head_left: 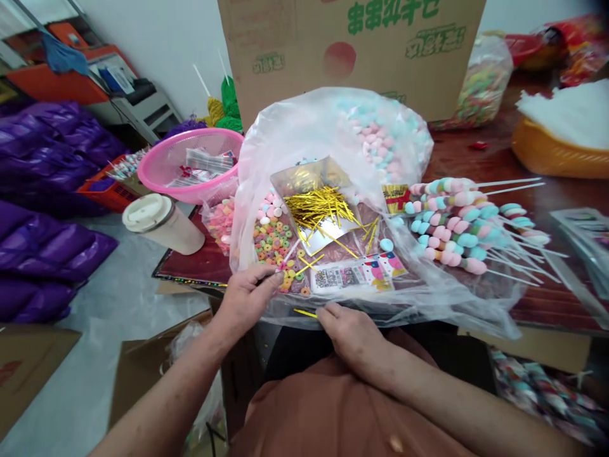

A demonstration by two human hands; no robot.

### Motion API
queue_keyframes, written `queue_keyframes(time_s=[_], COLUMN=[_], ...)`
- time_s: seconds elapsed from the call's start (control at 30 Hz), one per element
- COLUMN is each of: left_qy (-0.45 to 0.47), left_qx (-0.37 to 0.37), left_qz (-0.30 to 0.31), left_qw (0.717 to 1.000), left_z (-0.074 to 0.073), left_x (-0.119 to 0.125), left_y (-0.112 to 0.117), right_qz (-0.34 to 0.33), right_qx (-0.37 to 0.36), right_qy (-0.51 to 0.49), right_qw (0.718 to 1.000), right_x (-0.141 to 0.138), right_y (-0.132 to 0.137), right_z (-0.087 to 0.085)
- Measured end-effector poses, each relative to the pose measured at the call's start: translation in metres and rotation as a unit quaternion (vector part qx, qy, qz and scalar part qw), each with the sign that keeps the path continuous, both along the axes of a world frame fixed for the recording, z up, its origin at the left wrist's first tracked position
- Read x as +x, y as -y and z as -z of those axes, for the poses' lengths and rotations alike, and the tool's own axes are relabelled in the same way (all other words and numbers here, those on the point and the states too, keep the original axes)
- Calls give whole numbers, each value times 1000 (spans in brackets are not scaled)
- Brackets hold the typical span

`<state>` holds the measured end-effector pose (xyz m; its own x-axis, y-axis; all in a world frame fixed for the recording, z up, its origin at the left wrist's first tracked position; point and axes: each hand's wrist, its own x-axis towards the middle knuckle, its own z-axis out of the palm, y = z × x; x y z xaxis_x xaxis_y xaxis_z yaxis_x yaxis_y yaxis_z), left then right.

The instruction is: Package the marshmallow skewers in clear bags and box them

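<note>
My left hand (252,293) is closed in a pinch at the near left of the clear plastic sheet (285,136). A thin white stick (292,251) runs up from its fingertips, over ring-shaped candies (273,241). At the table's front edge, my right hand (351,333) is closed, with a gold twist tie (305,313) poking out leftward from its fingertips. Beyond both hands, an open box (328,235) holds a heap of gold twist ties (318,206). A printed label packet (356,273) lies in front of it. Finished marshmallow skewers (451,228) are piled to the right.
A white-lidded cup (166,225) and a pink basket (157,168) with packets stand at left. Behind rises a large cardboard box (295,70). Loose pink and blue marshmallows (380,139) lie on the sheet. An orange basket (542,149) sits at far right.
</note>
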<state>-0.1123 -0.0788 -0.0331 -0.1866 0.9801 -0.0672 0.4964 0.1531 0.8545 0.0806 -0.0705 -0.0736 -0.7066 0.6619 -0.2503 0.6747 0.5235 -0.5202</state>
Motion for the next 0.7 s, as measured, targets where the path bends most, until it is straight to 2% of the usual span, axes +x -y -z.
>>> queue_keyframes(time_s=[0.13,0.23,0.5,0.7], left_qy=[204,279,309,334], left_qx=[-109,-136,-138,-126], left_qz=[-72,-106,-133,-118], left_qw=[970,945,932,926], left_z=[-1,-1,11,7], left_x=[9,14,12,16], left_y=[-3,-4,-4,-4], right_qz=[-27,-39,-36,-98], right_qx=[57,82,102,110], right_qy=[77,94,98,80], right_qw=[995,991,989,986], right_x=[-19,-23,-25,-29], right_y=[7,7,12,14], right_z=[10,8,5,8])
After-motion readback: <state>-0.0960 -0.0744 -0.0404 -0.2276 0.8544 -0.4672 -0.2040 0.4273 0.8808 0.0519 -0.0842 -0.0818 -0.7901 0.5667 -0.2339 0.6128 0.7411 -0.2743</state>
